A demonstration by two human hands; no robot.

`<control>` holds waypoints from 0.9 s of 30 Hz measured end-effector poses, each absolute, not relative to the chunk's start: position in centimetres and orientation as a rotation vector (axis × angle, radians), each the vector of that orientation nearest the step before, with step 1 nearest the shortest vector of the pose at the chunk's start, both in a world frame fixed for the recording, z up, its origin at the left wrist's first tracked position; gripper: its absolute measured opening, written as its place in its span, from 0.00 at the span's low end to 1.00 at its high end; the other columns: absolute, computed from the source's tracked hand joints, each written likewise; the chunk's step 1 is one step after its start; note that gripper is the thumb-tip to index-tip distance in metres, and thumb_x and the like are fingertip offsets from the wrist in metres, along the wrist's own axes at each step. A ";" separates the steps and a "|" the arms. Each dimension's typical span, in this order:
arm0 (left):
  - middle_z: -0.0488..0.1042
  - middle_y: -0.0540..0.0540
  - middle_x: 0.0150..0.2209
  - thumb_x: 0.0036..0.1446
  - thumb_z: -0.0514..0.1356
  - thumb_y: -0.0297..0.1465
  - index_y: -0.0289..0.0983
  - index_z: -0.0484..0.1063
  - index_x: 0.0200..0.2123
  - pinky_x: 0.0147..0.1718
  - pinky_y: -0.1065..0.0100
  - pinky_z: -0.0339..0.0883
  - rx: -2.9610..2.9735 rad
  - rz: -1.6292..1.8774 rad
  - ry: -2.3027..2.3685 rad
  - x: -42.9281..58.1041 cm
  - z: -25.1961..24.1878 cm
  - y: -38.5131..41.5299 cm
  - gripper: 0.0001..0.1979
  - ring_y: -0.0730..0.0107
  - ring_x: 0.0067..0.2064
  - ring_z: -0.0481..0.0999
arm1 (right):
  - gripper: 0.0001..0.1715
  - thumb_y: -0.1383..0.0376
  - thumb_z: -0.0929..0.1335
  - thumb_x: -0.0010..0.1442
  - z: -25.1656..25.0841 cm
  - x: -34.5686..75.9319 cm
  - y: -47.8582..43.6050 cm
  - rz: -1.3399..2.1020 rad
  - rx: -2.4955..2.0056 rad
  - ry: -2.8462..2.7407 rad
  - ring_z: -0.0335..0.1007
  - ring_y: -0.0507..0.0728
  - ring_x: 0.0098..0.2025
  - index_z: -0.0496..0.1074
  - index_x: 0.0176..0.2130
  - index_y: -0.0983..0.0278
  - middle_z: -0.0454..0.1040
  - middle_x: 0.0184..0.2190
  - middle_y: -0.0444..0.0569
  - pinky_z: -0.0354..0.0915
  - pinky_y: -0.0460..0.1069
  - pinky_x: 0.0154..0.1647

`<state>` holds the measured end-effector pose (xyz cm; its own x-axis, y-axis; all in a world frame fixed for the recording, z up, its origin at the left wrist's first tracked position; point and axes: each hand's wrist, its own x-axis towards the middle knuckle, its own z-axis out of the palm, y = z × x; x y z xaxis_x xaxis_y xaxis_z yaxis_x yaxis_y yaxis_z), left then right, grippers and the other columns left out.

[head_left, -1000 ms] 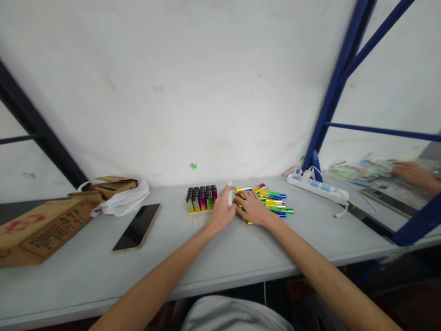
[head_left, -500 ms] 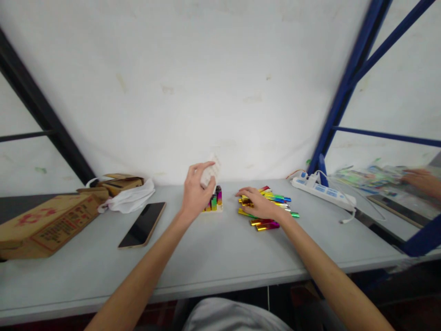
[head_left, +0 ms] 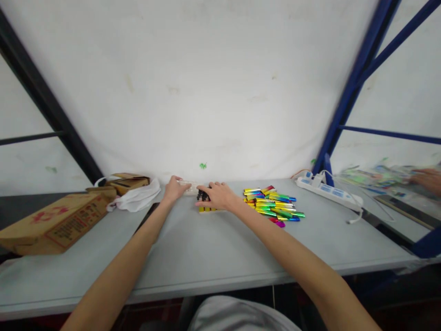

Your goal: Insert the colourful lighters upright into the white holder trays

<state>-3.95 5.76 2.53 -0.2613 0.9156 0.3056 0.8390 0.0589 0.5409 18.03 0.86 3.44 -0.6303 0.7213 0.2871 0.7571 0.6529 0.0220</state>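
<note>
My left hand [head_left: 173, 188] is at the back of the grey table [head_left: 206, 257], fingers closed on a pale flat piece [head_left: 189, 187] that lies low near the wall. My right hand [head_left: 217, 196] is just right of it, fingers curled over the black tops of a small rack of coloured lighters [head_left: 207, 205]. Most of the rack is hidden under that hand. A loose pile of shiny coloured lighters [head_left: 272, 205] lies on the table to the right of my right hand, not touched.
A white power strip [head_left: 330, 191] with its cable lies back right by the blue frame [head_left: 347, 96]. A cardboard box [head_left: 58, 220], a smaller box [head_left: 127, 180] and a white bag [head_left: 136, 198] sit at the left. Another person's hand [head_left: 429, 178] works far right.
My left hand, raised with the pale piece half a second ago, has come down near the wall. My right hand left the loose pile and moved left onto the lighter rack.
</note>
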 end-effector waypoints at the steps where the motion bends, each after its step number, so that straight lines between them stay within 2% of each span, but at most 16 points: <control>1: 0.77 0.46 0.34 0.55 0.68 0.39 0.33 0.70 0.46 0.39 0.66 0.68 1.838 0.922 2.171 -3.5 2.3 6.4 0.21 0.57 0.40 0.77 | 0.44 0.34 0.58 0.65 3.3 18.1 0.6 -0.229 -1.219 -2.608 0.73 0.69 0.53 0.61 0.68 0.55 0.75 0.52 0.61 0.64 0.61 0.54; 3: 0.79 0.44 0.33 0.53 0.68 0.39 0.34 0.72 0.40 0.39 0.65 0.68 1.875 0.841 2.110 -2.4 1.7 7.4 0.17 0.56 0.40 0.78 | 0.43 0.34 0.58 0.65 3.2 18.4 -0.1 -0.251 -1.260 -2.573 0.74 0.69 0.52 0.62 0.67 0.55 0.76 0.50 0.61 0.65 0.60 0.53; 6: 0.81 0.42 0.35 0.51 0.69 0.40 0.36 0.75 0.37 0.43 0.64 0.69 1.961 0.790 2.017 -0.8 1.1 7.8 0.15 0.54 0.42 0.80 | 0.44 0.33 0.58 0.64 3.4 19.6 -1.4 -0.217 -1.384 -2.494 0.75 0.69 0.51 0.65 0.64 0.56 0.77 0.49 0.61 0.66 0.60 0.52; 8: 0.81 0.38 0.42 0.51 0.68 0.39 0.34 0.76 0.40 0.50 0.63 0.68 2.025 0.798 1.980 0.1 0.8 7.1 0.17 0.50 0.50 0.78 | 0.45 0.32 0.57 0.64 3.8 20.5 -1.9 -0.134 -1.511 -2.426 0.76 0.69 0.50 0.67 0.61 0.59 0.78 0.48 0.61 0.67 0.59 0.51; 10: 0.78 0.34 0.51 0.57 0.62 0.40 0.33 0.75 0.47 0.59 0.59 0.63 2.086 0.842 1.957 0.9 0.7 5.9 0.19 0.49 0.59 0.72 | 0.45 0.32 0.56 0.64 4.4 21.5 -2.0 -0.033 -1.638 -2.353 0.77 0.68 0.49 0.69 0.59 0.62 0.79 0.46 0.62 0.68 0.58 0.49; 12: 0.76 0.34 0.54 0.63 0.56 0.40 0.32 0.74 0.53 0.62 0.57 0.60 2.181 0.911 1.876 1.8 0.7 4.1 0.22 0.51 0.61 0.71 | 0.44 0.34 0.57 0.65 4.9 22.4 -1.6 0.037 -1.750 -2.275 0.78 0.69 0.48 0.71 0.57 0.64 0.80 0.45 0.63 0.69 0.58 0.48; 15: 0.75 0.34 0.55 0.64 0.55 0.48 0.32 0.69 0.60 0.60 0.53 0.64 2.195 0.946 1.640 3.5 0.3 0.9 0.30 0.51 0.56 0.74 | 0.43 0.36 0.59 0.66 5.4 23.7 -0.8 0.097 -1.887 -2.164 0.77 0.71 0.50 0.72 0.55 0.68 0.79 0.47 0.67 0.70 0.59 0.49; 17: 0.71 0.33 0.60 0.56 0.63 0.52 0.35 0.61 0.67 0.60 0.49 0.65 2.161 0.915 1.459 5.0 -0.4 -0.9 0.42 0.47 0.58 0.74 | 0.43 0.37 0.59 0.66 5.6 24.4 -0.3 0.140 -1.938 -2.105 0.77 0.71 0.52 0.73 0.56 0.70 0.78 0.49 0.69 0.70 0.59 0.50; 19: 0.64 0.33 0.66 0.44 0.73 0.51 0.39 0.54 0.71 0.63 0.47 0.61 2.174 0.923 1.245 6.9 -1.3 -2.2 0.55 0.43 0.64 0.68 | 0.45 0.37 0.59 0.66 5.6 24.9 0.0 0.189 -1.969 -2.064 0.76 0.72 0.53 0.74 0.56 0.71 0.78 0.50 0.71 0.69 0.60 0.51; 21: 0.59 0.32 0.69 0.36 0.77 0.48 0.39 0.51 0.72 0.68 0.46 0.53 2.145 1.005 1.133 8.8 -2.0 -2.8 0.63 0.40 0.70 0.57 | 0.46 0.37 0.59 0.66 5.5 25.2 0.4 0.221 -1.990 -2.034 0.76 0.72 0.55 0.75 0.56 0.72 0.77 0.51 0.72 0.69 0.60 0.53; 23: 0.57 0.30 0.69 0.36 0.78 0.46 0.36 0.46 0.73 0.68 0.45 0.52 2.089 1.044 1.183 10.5 -2.3 -2.8 0.67 0.39 0.71 0.53 | 0.46 0.37 0.58 0.66 5.4 25.5 0.8 0.240 -2.005 -2.011 0.75 0.72 0.55 0.76 0.55 0.73 0.77 0.51 0.72 0.68 0.60 0.54; 27: 0.63 0.31 0.64 0.39 0.76 0.42 0.34 0.42 0.73 0.67 0.45 0.54 2.054 1.056 1.257 12.4 -2.3 -2.3 0.66 0.41 0.68 0.58 | 0.45 0.39 0.58 0.67 5.1 26.1 1.5 0.271 -2.031 -1.978 0.75 0.71 0.56 0.77 0.53 0.74 0.78 0.51 0.72 0.67 0.59 0.55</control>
